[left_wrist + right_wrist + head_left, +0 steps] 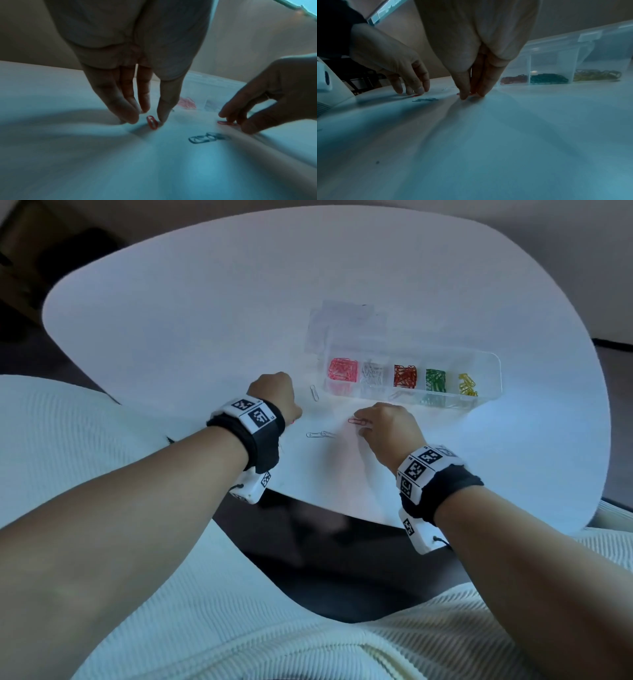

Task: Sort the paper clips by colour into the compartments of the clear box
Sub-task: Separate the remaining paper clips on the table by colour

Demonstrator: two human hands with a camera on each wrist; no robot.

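The clear box [497, 371] lies on the white table [205, 313] with pink, silver, red, green and yellow clips each in a compartment. My left hand [147, 121] points straight fingers down at the table; a red paper clip [152, 122] stands on edge against the thumb, a small gap from the other fingers. My right hand [363, 426] pinches a second red clip [356, 421] that lies flat on the table in front of the box. In the right wrist view the thumb and fingers [464, 93] close on that clip [458, 93].
Two silver clips [320, 434] lie hooked together between my hands, and one more silver clip [314, 393] lies beside the box's left end. A clear lid [342, 320] rests behind the box. The table's near edge runs just under my wrists.
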